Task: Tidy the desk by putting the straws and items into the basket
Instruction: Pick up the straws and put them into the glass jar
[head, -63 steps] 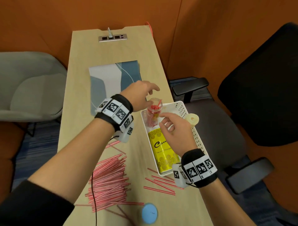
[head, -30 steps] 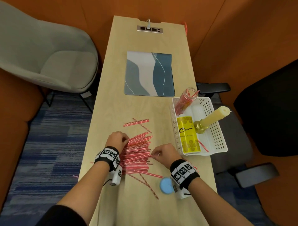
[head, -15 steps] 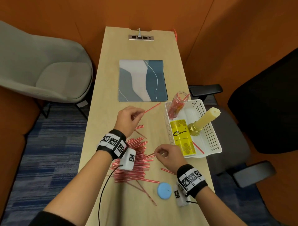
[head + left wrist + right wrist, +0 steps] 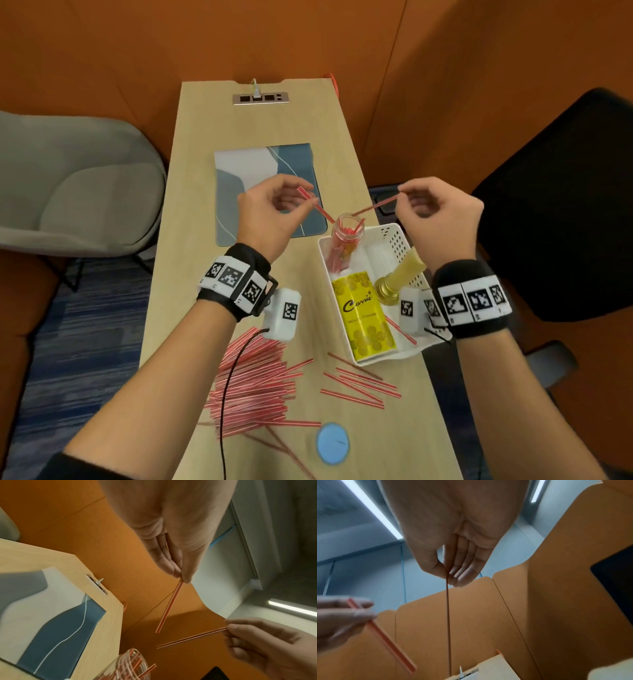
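Head view: both hands raised over jar (image 4: 346, 229)
Left hand (image 4: 270, 212): straw (image 4: 315, 205) pinched
Right hand (image 4: 442, 219): second straw (image 4: 375, 206) pinched, tip at jar mouth

Both forearms bare. Black fabric wristband (image 4: 236, 284) behind the left hand (image 4: 265, 214), wrapped by a white strip of three square black-and-white fiducial tags. White camera pod (image 4: 282, 315) beside that band, one tag on its face, thin black cable (image 4: 227, 387) trailing off it. Matching band (image 4: 471, 296) and pod behind the right hand (image 4: 442, 217). Dark sleeve edge at left elbow.
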The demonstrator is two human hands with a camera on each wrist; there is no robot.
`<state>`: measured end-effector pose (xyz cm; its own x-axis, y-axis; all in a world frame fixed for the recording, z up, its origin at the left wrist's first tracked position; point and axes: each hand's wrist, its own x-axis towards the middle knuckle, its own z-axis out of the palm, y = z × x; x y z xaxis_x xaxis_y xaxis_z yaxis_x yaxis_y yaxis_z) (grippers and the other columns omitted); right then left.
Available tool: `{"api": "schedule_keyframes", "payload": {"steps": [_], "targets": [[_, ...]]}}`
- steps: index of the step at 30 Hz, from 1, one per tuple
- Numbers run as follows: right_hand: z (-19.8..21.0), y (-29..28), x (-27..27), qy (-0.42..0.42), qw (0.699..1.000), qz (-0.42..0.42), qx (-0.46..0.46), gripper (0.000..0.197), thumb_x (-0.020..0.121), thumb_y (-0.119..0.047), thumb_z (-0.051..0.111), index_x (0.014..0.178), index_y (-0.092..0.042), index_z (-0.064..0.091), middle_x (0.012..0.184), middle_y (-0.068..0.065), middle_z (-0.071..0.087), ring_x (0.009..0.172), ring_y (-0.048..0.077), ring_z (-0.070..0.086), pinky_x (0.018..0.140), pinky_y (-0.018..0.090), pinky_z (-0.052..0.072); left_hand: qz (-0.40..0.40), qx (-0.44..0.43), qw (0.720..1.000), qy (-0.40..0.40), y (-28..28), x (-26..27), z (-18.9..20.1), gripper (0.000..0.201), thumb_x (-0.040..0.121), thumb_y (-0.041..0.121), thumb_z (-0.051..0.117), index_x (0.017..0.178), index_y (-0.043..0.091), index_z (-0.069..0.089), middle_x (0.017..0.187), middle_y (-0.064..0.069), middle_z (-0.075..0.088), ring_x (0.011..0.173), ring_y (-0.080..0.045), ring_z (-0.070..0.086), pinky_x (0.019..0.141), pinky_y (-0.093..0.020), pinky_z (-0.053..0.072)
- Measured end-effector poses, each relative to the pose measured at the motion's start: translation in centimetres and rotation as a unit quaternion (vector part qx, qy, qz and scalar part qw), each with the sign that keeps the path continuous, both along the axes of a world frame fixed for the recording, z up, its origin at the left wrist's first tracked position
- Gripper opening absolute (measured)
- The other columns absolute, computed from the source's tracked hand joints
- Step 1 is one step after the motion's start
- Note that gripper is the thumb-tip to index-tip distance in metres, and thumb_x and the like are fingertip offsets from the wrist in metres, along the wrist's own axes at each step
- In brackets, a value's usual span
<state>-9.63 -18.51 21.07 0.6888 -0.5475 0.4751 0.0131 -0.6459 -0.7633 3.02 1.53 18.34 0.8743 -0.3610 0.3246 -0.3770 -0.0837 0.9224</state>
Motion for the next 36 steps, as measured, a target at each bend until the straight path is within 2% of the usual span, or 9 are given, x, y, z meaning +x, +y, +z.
{"api": "schedule_keyframes", "payload": {"steps": [8, 12, 17, 20, 22, 24, 26, 30, 36], "targets": [[-5.0, -1.0, 2.7, 0.182, 0.980, 0.060, -0.061, 0.022, 0.087, -0.017, 0.067, 0.109, -0.021, 0.068, 0.084, -0.009, 0.061, 0.076, 0.006, 0.057, 0.076, 0.030, 0.055, -0.037, 0.037, 0.998, -0.028, -3.4, 1.7, 0.5, 0.011, 0.079, 0.016, 0.081, 0.088, 0.015, 0.076, 0.081, 0.001, 0.074, 0.071, -0.009, 0.067, 0.071, -0.025, 0.057], [-7.1, 0.7, -0.4, 0.190, 0.978, 0.086, 0.003, 0.011, 0.085, -0.017, 0.068, 0.087, -0.028, 0.068, 0.063, -0.009, 0.057, 0.057, 0.008, 0.052, 0.061, 0.028, 0.050, -0.080, 0.110, 0.990, -0.025, -5.3, 2.3, -0.2, 0.011, 0.077, 0.018, 0.082, 0.086, 0.016, 0.076, 0.074, 0.001, 0.073, 0.068, -0.014, 0.067, 0.068, -0.030, 0.058], [-11.0, 4.8, -5.7, 0.312, 0.923, 0.214, 0.064, 0.006, 0.088, -0.019, 0.067, 0.088, -0.023, 0.072, 0.062, -0.006, 0.060, 0.053, 0.003, 0.051, 0.058, 0.012, 0.039, -0.107, 0.193, 0.974, -0.053, -7.0, 2.5, -2.0, 0.010, 0.077, 0.022, 0.082, 0.085, 0.020, 0.076, 0.072, 0.007, 0.072, 0.069, -0.010, 0.068, 0.074, -0.034, 0.058], [-14.0, 7.2, -8.4, 0.399, 0.879, 0.248, 0.075, 0.007, 0.087, -0.023, 0.066, 0.090, -0.024, 0.073, 0.066, -0.010, 0.063, 0.058, 0.004, 0.055, 0.068, 0.017, 0.047, -0.117, 0.247, 0.960, -0.061, -7.3, 2.6, -3.5, 0.009, 0.077, 0.025, 0.082, 0.083, 0.024, 0.075, 0.070, 0.011, 0.069, 0.067, -0.005, 0.065, 0.080, -0.033, 0.056], [-15.7, 8.8, -9.6, 0.445, 0.852, 0.271, 0.061, 0.012, 0.087, -0.022, 0.066, 0.095, -0.021, 0.074, 0.074, -0.010, 0.068, 0.069, 0.004, 0.059, 0.081, 0.020, 0.048, -0.121, 0.278, 0.951, -0.062, -7.2, 2.5, -4.7, 0.010, 0.076, 0.022, 0.081, 0.083, 0.026, 0.075, 0.071, 0.012, 0.070, 0.070, -0.003, 0.066, 0.085, -0.035, 0.056], [-17.2, 10.2, -10.3, 0.483, 0.827, 0.288, 0.021, 0.021, 0.088, -0.019, 0.063, 0.107, -0.020, 0.071, 0.095, -0.002, 0.072, 0.093, 0.013, 0.064, 0.090, 0.027, 0.050, -0.123, 0.291, 0.947, -0.056, -7.1, 2.4, -5.6, 0.016, 0.076, 0.021, 0.081, 0.090, 0.026, 0.075, 0.078, 0.013, 0.071, 0.075, -0.002, 0.067, 0.086, -0.036, 0.056], [-18.2, 11.4, -10.6, 0.528, 0.796, 0.291, -0.051, 0.031, 0.090, -0.013, 0.060, 0.120, -0.018, 0.063, 0.120, 0.007, 0.062, 0.109, 0.025, 0.061, 0.094, 0.037, 0.051, -0.114, 0.312, 0.940, -0.077, -6.7, 2.2, -6.1, 0.027, 0.076, 0.029, 0.082, 0.102, 0.027, 0.073, 0.088, 0.015, 0.069, 0.082, -0.006, 0.063, 0.087, -0.035, 0.053], [-19.5, 12.6, -10.8, 0.573, 0.764, 0.267, -0.134, 0.044, 0.084, 0.010, 0.054, 0.125, -0.006, 0.052, 0.139, 0.018, 0.043, 0.113, 0.036, 0.059, 0.091, 0.042, 0.049, -0.090, 0.296, 0.944, -0.114, -5.0, 1.8, -6.1, 0.044, 0.077, 0.043, 0.079, 0.116, 0.029, 0.066, 0.103, 0.009, 0.063, 0.088, -0.007, 0.053, 0.077, -0.025, 0.040], [-20.6, 13.0, -10.7, 0.577, 0.757, 0.248, -0.182, 0.050, 0.086, 0.013, 0.049, 0.132, -0.005, 0.045, 0.142, 0.017, 0.043, 0.118, 0.032, 0.058, 0.094, 0.038, 0.048, -0.044, 0.260, 0.964, -0.036, 1.8, -0.5, -8.6, 0.029, 0.080, 0.031, 0.078, 0.107, 0.024, 0.070, 0.093, 0.007, 0.064, 0.080, -0.006, 0.054, 0.068, -0.013, 0.040]]}}
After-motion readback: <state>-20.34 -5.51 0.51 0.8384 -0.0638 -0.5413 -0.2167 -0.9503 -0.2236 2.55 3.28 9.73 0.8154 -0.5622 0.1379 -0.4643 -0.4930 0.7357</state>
